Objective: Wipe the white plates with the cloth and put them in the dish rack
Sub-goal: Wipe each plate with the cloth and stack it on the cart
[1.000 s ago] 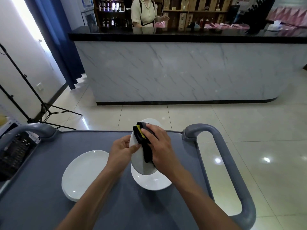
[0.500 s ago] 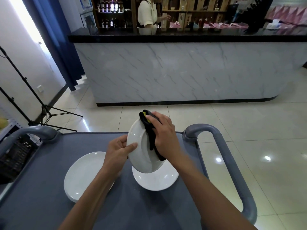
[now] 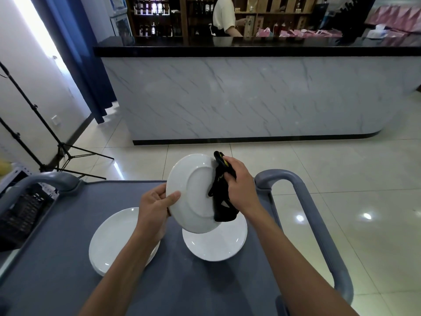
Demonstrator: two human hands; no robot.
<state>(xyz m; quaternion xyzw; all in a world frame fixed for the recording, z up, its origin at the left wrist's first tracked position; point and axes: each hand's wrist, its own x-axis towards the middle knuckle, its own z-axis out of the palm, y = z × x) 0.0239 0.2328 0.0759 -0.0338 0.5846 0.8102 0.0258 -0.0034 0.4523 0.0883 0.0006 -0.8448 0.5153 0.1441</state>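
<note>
left hand (image 3: 157, 207): pinches rim of round white ceramic plate (image 3: 193, 192), underside up
right hand (image 3: 239, 185): clutches black-and-yellow cloth (image 3: 222, 195) on plate
tip: steady rim, wipe full circle

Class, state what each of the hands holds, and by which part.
Left hand pinches the raised plate by its left rim; right hand grips the bunched black cloth against its right edge.

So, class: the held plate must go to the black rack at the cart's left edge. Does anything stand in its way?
Nothing upright blocks it. The left hand, gripping the held plate, and a flat plate on the cart lie between it and the rack; lifted, it should pass over.
</note>
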